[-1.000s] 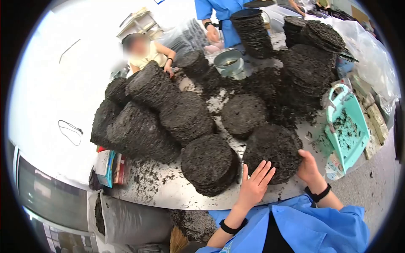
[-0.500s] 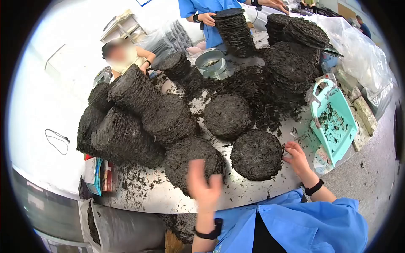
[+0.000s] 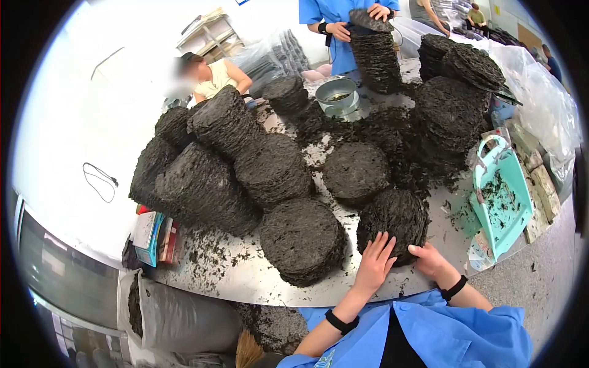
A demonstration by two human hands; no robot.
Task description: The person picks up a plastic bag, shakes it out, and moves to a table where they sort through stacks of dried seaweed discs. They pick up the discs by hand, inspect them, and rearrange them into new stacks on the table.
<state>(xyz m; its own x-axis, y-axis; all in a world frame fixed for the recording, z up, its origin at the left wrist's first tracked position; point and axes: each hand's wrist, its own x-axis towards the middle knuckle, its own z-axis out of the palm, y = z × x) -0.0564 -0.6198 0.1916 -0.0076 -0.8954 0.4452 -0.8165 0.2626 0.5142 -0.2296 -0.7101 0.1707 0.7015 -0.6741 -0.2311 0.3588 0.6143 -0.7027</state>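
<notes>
A round stack of dark, rough sheets that look like dried seaweed point(image 3: 396, 214) stands in front of me, its layered edges showing as ridges. My left hand point(image 3: 375, 264) lies against its near side, fingers stretched out. At the stack's lower right edge is my right hand point(image 3: 433, 260), its thumb toward the stack and its other fingers mostly hidden. Another round seaweed stack point(image 3: 300, 236) sits to the left of my hands. Just beyond the one I touch is a third stack point(image 3: 356, 172).
Several taller seaweed stacks point(image 3: 205, 184) lean at the left. A turquoise dustpan point(image 3: 506, 208) with dark scraps lies at the right. Farther back are a bowl point(image 3: 336, 92) and a co-worker in blue point(image 3: 328, 52) with hands on a tall stack. Loose flakes litter the table point(image 3: 245, 288).
My left hand has moved right, from above the left stack to the stack at my right hand. That stack's face now looks ridged and tilted. The co-worker's hands now hold a piece atop the tall stack.
</notes>
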